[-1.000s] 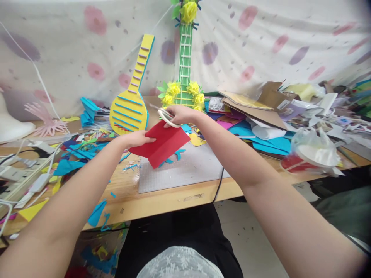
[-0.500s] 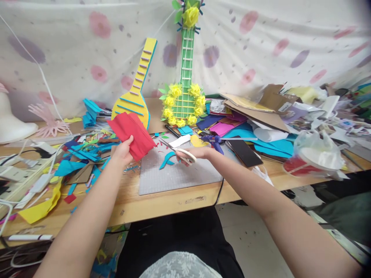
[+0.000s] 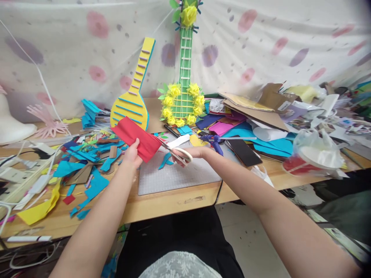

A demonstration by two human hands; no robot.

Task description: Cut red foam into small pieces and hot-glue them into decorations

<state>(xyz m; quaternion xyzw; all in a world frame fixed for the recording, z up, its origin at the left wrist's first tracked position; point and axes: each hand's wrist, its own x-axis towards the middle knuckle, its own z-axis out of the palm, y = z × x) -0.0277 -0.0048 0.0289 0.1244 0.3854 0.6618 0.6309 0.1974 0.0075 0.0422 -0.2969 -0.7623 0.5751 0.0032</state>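
My left hand is closed on a folded piece of red paper, thumb on top, held above the left part of a grey cutting mat. In my right hand is a pair of scissors with pale handles. The blades point left and meet the right edge of the red paper; whether they have cut into it I cannot tell. Blue paper scraps lie on the mat under the scissors.
Behind stand a yellow paper instrument and a green one with yellow flowers. A purple glue gun and a black phone lie to the right, near a plastic-wrapped bucket. Scraps and a power strip crowd the left.
My left hand has moved right with the red paper, turning it slightly, so its right edge now meets the scissor blades. The scissors have shifted slightly left.
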